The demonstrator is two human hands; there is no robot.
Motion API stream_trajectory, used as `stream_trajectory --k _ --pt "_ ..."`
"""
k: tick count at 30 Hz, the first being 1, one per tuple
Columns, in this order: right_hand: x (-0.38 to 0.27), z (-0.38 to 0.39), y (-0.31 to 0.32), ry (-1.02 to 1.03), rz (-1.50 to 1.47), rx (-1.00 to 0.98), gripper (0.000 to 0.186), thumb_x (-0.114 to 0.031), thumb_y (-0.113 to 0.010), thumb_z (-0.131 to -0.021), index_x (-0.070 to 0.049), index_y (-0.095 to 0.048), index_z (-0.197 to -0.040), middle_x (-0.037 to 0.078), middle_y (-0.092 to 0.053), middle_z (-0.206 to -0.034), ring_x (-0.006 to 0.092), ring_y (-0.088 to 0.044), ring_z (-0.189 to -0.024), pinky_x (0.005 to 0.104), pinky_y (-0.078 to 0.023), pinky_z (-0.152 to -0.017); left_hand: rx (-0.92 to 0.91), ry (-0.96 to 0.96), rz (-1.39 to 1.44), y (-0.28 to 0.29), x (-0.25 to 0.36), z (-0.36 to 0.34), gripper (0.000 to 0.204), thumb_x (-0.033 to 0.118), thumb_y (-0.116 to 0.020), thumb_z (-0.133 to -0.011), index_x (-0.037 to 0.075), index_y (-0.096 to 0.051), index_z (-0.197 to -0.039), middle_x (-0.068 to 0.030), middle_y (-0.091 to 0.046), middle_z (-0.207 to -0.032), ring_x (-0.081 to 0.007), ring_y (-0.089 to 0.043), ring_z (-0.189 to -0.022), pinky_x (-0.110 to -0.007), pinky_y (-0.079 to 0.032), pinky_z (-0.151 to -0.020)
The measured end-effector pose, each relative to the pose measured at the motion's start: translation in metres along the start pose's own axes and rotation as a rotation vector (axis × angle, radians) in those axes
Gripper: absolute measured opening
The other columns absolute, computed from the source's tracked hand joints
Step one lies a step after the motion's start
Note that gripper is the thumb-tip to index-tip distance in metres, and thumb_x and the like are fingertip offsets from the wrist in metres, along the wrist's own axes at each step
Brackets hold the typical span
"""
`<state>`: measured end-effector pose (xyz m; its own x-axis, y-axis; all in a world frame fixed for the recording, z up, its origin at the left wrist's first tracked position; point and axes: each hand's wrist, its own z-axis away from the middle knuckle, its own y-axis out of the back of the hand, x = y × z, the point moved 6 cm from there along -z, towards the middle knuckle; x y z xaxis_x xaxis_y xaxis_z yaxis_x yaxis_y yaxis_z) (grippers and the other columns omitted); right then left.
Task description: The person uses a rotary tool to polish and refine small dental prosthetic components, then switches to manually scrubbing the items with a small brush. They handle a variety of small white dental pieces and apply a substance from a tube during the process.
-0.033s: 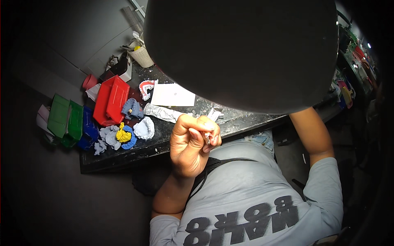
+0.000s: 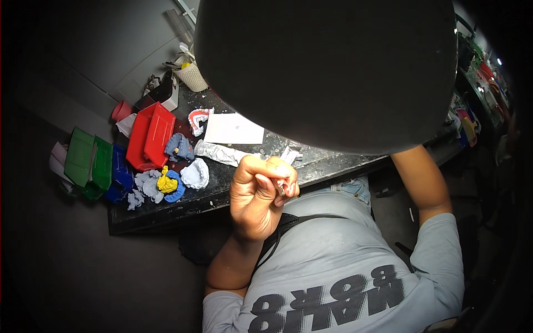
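Observation:
My left hand (image 2: 256,194) is raised in front of the bench edge, its fingers closed in a pinch. Between the fingertips shows a small pink-and-white piece (image 2: 282,187); the fingers cover most of it, so its kind cannot be told. My right forearm (image 2: 420,180) reaches up behind a large dark rounded shape (image 2: 333,72), which hides the right hand completely. Just beyond my left hand lie a crumpled whitish wrapper (image 2: 219,153) and a white card (image 2: 236,129). A dental model with a red gum line (image 2: 195,121) sits beside the card.
On the dark bench's (image 2: 216,194) left side stand a red bin (image 2: 151,136), green bins (image 2: 83,158) and a blue bin (image 2: 118,175). Nearby are several dental casts, including a white one (image 2: 195,173) and a yellow-and-blue one (image 2: 168,182). A woven cup (image 2: 192,76) stands farther back.

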<state>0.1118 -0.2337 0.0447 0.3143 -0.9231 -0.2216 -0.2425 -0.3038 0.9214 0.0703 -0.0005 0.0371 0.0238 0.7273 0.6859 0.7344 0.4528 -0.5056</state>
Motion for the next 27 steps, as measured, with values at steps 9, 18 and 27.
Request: stream_trajectory --k 9,18,27 --pt "-0.004 0.006 0.004 0.045 -0.024 0.106 0.026 -0.017 -0.079 -0.080 -0.003 -0.073 -0.100 0.014 -0.072 -0.091 0.0307 -0.071 -0.078 0.0363 -0.056 -0.069 0.022 -0.073 -0.147 -0.001 0.003 0.001 0.025 0.024 -0.046 -0.107 0.000 -0.053 -0.104 -0.0111 -0.056 -0.084 -0.0101 -0.046 -0.068 -0.023 -0.042 -0.063" --pt "-0.112 0.040 0.054 0.526 -0.431 0.468 0.031 -0.019 -0.083 -0.077 -0.003 -0.073 -0.103 0.012 -0.073 -0.096 0.0259 -0.072 -0.079 0.0342 -0.057 -0.069 0.179 0.169 -0.003 0.004 -0.009 0.004 0.026 0.023 -0.043 -0.109 0.000 -0.053 -0.105 -0.0076 -0.054 -0.078 -0.0081 -0.043 -0.064 -0.021 -0.037 -0.056" --pt "-0.121 0.044 0.042 0.558 -0.417 0.542 0.029 -0.011 -0.080 -0.075 -0.002 -0.072 -0.101 0.011 -0.071 -0.093 0.0242 -0.070 -0.076 0.0333 -0.057 -0.065 0.257 0.204 -0.066 0.005 -0.014 0.006 0.025 0.024 -0.042 -0.109 0.001 -0.051 -0.103 -0.0074 -0.056 -0.082 -0.0061 -0.043 -0.064 -0.019 -0.035 -0.052"
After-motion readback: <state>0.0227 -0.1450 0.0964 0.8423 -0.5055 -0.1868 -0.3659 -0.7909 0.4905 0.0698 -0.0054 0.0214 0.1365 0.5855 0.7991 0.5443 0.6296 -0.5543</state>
